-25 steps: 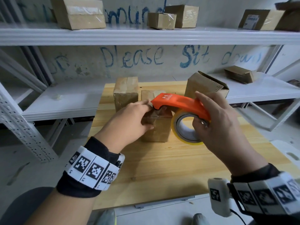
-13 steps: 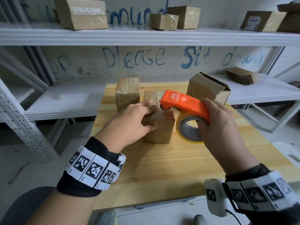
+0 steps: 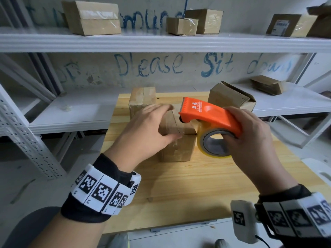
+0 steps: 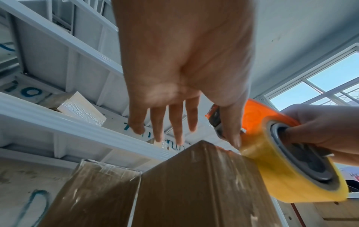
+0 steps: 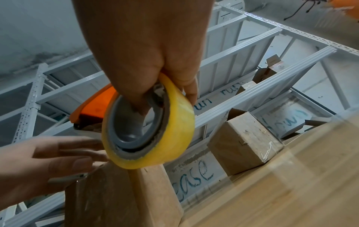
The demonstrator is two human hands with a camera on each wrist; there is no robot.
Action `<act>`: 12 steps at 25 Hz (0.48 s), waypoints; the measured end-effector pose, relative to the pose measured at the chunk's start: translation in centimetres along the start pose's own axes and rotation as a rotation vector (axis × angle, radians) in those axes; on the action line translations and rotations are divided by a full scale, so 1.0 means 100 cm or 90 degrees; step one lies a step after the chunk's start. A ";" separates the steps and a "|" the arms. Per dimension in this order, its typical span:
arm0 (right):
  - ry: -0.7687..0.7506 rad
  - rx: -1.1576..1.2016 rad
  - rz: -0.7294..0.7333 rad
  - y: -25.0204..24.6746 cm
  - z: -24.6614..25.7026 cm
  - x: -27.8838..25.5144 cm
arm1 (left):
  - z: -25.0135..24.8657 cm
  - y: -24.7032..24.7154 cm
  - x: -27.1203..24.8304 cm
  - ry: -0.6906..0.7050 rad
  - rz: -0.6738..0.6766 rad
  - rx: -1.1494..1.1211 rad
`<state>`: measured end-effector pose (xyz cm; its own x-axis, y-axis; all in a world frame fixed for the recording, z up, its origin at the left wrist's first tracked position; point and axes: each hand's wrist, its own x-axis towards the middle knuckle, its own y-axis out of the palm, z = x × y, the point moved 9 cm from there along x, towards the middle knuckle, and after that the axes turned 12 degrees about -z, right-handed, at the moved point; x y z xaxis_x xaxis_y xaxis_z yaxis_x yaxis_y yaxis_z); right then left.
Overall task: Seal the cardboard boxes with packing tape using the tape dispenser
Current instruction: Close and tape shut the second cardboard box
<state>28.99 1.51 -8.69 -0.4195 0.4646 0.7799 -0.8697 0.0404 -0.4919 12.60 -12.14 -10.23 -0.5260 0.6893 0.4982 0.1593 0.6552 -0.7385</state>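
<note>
A small cardboard box (image 3: 177, 149) stands mid-table, with clear tape across its top. My left hand (image 3: 159, 122) lies over its top left with fingers straight and the thumb against the near face; in the left wrist view the fingers (image 4: 175, 122) spread just above the box (image 4: 194, 184). My right hand (image 3: 250, 136) grips the orange tape dispenser (image 3: 209, 115), fingers hooked through the yellow tape roll (image 3: 213, 145). The roll (image 5: 151, 130) sits at the box's right top edge and the toothed blade end tilts up above the box.
A taped box (image 3: 142, 99) stands behind on the left, and an open-flapped box (image 3: 231, 97) at the back right of the wooden table (image 3: 197, 185). White metal shelves (image 3: 161, 42) behind and on both sides carry more boxes.
The dispenser has travelled across the box top and its blade end has tilted up. My left hand's fingers have straightened from their curled hold on the box.
</note>
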 end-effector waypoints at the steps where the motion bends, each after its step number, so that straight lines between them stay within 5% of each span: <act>1: -0.002 0.006 0.003 0.000 0.001 0.000 | -0.002 -0.006 0.000 0.018 -0.039 -0.027; 6: -0.002 0.058 0.024 -0.003 0.008 0.000 | -0.015 -0.025 -0.002 0.133 -0.180 -0.108; 12: 0.004 0.090 0.059 -0.002 0.011 -0.002 | -0.021 -0.034 -0.005 0.220 -0.236 -0.129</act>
<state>28.97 0.41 -8.28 -0.4978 0.4659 0.7315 -0.8558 -0.1269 -0.5016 14.02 -14.02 -7.04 -0.2775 0.4400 0.8541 0.1906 0.8965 -0.3999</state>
